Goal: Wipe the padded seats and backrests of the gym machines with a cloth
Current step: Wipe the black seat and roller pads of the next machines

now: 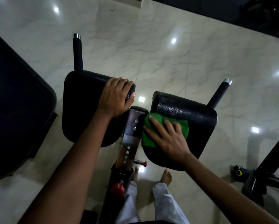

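Two bare forearms reach forward from the bottom edge, above pale trouser legs and bare feet [166, 176] on a glossy cream marble-look tiled floor [176, 65] that throws back white ceiling-light spots. Dim room, dark equipment at the edges: a big black padded bench [14, 110] on the left, a black machine frame with a yellow knob [238, 172] low on the right.

Down the middle runs a steel adjustment post with holes [127, 147], with a red pull-pin [142, 163] beside it and a red knob [118, 189] lower down. Either side of it sit two black textured leatherette pads, each with a chrome-capped black handle sticking out beyond it.

The left hand [115, 96] rests on the left pad [82, 104], fingers curled over its inner far edge. The right hand [167, 136] lies flat with fingers spread, pressing a crumpled green cloth [151, 138] onto the right pad [187, 110] at its inner side (the edge nearest the post). The cloth's folds bunch under the palm and hang slightly over the pad's rim.
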The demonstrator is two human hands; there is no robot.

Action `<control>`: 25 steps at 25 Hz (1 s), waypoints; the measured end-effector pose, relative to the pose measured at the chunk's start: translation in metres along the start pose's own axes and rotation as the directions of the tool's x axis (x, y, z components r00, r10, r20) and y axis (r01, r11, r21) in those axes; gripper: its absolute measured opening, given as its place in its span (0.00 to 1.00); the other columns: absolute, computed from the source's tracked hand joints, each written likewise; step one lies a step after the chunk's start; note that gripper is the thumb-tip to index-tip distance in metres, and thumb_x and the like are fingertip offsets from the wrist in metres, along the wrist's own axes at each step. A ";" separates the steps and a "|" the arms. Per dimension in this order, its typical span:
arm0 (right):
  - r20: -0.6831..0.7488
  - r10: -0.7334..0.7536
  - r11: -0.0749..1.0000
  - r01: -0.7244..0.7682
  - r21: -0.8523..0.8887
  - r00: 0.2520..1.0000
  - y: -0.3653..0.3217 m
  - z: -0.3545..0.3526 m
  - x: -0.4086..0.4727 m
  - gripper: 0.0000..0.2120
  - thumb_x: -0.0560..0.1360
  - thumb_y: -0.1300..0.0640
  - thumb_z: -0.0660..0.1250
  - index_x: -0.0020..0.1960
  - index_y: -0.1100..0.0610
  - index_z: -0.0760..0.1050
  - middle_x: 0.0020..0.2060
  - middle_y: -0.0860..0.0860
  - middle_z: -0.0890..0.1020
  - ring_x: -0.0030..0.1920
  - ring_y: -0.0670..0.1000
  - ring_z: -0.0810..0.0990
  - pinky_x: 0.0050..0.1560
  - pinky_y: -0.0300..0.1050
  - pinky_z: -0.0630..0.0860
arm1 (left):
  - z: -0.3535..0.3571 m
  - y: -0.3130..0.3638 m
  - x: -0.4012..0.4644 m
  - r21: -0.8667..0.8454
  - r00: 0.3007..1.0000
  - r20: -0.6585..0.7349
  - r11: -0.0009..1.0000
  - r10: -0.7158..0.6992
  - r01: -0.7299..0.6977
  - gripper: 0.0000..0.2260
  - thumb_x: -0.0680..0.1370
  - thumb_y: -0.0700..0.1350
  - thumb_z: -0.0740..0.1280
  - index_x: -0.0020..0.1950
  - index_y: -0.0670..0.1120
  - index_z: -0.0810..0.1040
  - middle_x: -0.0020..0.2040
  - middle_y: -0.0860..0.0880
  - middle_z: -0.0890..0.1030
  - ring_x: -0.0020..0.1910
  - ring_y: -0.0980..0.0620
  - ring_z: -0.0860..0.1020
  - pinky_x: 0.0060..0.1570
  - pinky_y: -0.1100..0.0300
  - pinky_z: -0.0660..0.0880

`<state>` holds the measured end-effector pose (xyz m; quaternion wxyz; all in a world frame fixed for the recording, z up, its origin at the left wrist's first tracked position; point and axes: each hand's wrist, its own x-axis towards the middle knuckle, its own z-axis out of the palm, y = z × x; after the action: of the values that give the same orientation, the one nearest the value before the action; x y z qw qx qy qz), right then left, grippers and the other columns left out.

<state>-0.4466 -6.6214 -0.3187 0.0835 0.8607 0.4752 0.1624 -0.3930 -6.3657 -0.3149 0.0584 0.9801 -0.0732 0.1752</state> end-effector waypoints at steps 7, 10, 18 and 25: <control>0.089 -0.161 0.987 0.162 -0.011 0.983 0.004 -0.020 0.024 0.20 0.69 0.48 0.55 0.56 0.50 0.78 0.61 0.57 0.77 0.52 0.59 0.70 0.47 0.52 0.66 | -0.001 0.001 -0.001 0.014 1.000 0.010 1.000 -0.022 0.022 0.20 0.78 0.52 0.56 0.61 0.41 0.75 0.57 0.42 0.78 0.56 0.41 0.75 0.63 0.46 0.66; 0.124 0.130 0.990 -0.123 -0.063 0.984 0.039 -0.029 0.093 0.20 0.64 0.43 0.64 0.49 0.54 0.78 0.50 0.58 0.79 0.48 0.60 0.75 0.44 0.51 0.70 | -0.001 0.001 -0.001 -0.004 1.000 0.004 1.000 -0.020 0.020 0.19 0.78 0.52 0.56 0.61 0.42 0.75 0.58 0.43 0.78 0.57 0.42 0.75 0.63 0.47 0.65; 0.580 -0.306 0.930 0.368 0.010 0.755 -0.045 -0.041 0.067 0.17 0.75 0.50 0.56 0.57 0.54 0.78 0.54 0.58 0.77 0.59 0.60 0.67 0.56 0.57 0.60 | 0.000 -0.004 -0.002 -0.022 1.000 0.011 1.000 -0.002 0.002 0.20 0.79 0.50 0.53 0.63 0.41 0.75 0.59 0.42 0.78 0.59 0.42 0.75 0.64 0.47 0.65; 0.483 -0.024 0.993 0.076 -0.088 0.875 0.000 -0.048 0.113 0.19 0.76 0.47 0.56 0.58 0.56 0.76 0.55 0.57 0.75 0.58 0.60 0.68 0.58 0.55 0.64 | 0.003 -0.004 -0.003 -0.022 1.000 -0.012 1.000 0.005 -0.006 0.19 0.80 0.49 0.54 0.63 0.41 0.75 0.60 0.41 0.78 0.59 0.42 0.75 0.64 0.47 0.65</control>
<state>-0.4078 -6.5259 -0.2514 0.2477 0.8560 0.4525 -0.0342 -0.3942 -6.3614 -0.3196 0.0689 0.9781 -0.0775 0.1803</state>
